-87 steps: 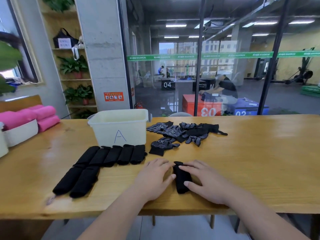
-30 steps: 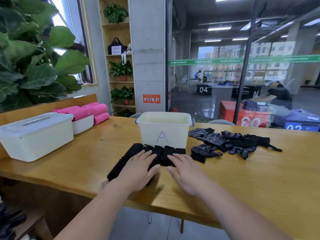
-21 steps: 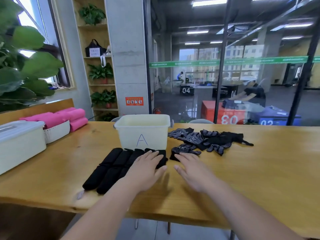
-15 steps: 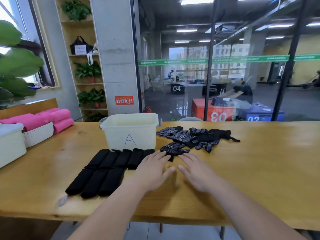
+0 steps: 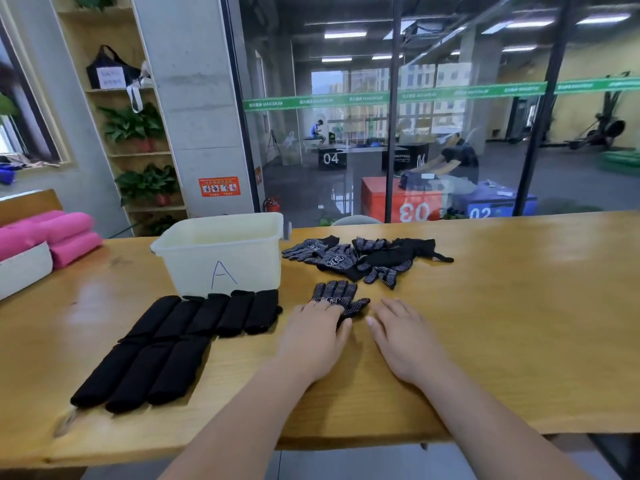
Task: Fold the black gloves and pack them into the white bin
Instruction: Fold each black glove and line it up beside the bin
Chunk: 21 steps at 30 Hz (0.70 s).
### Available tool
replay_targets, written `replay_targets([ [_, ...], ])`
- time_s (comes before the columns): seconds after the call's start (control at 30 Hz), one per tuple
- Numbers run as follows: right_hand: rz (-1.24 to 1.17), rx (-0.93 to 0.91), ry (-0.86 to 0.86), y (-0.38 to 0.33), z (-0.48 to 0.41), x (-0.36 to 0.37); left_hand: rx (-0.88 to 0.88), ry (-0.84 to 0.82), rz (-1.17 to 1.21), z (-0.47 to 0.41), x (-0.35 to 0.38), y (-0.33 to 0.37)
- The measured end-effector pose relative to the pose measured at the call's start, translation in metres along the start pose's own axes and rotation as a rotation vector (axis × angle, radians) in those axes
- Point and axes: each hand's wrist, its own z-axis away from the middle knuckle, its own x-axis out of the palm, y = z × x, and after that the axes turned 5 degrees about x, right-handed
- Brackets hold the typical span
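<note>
A white bin [image 5: 221, 258] marked "A" stands on the wooden table [image 5: 502, 306]. Several folded black gloves [image 5: 194, 327] lie in two rows in front of it. A single dotted black glove [image 5: 337, 296] lies flat just right of the rows. My left hand [image 5: 313, 336] rests flat on that glove's near end, fingers straight. My right hand [image 5: 403, 336] lies flat on the table beside the glove, touching nothing else. A pile of unfolded dotted gloves [image 5: 363, 258] sits behind, to the right of the bin.
Pink rolled towels [image 5: 62, 237] in a white basket [image 5: 24, 268] sit at the far left. A glass wall runs behind the table. The table's front edge is close under my forearms.
The folded glove from earlier now lies in the rows by the bin. Both hands moved right, and my left hand now rests on a single unfolded glove drawn nearer.
</note>
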Motion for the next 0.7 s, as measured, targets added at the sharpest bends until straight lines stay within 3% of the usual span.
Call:
replay_targets([
  [0.17, -0.02, -0.002, 0.036, 0.0, 0.001, 0.0, -0.028, -0.018, 0.157, -0.003, 0.016, -0.006],
  [0.3, -0.031, 0.005, 0.052, 0.002, 0.001, 0.001, -0.044, 0.048, 0.057, -0.013, 0.015, -0.006],
  [0.4, -0.043, 0.002, 0.048, 0.003, 0.0, 0.003, 0.032, -0.17, 0.257, -0.022, 0.019, -0.007],
  [0.47, -0.073, 0.007, 0.04, 0.005, -0.003, 0.005, 0.06, -0.337, 0.217, -0.027, 0.027, -0.009],
  [0.6, -0.137, 0.025, -0.014, 0.009, -0.011, 0.0, 0.024, -0.416, 0.14, -0.043, 0.037, -0.016],
  [0.7, 0.013, -0.022, -0.04, 0.011, -0.021, -0.006, 0.013, -0.414, 0.119, -0.051, 0.043, -0.018],
])
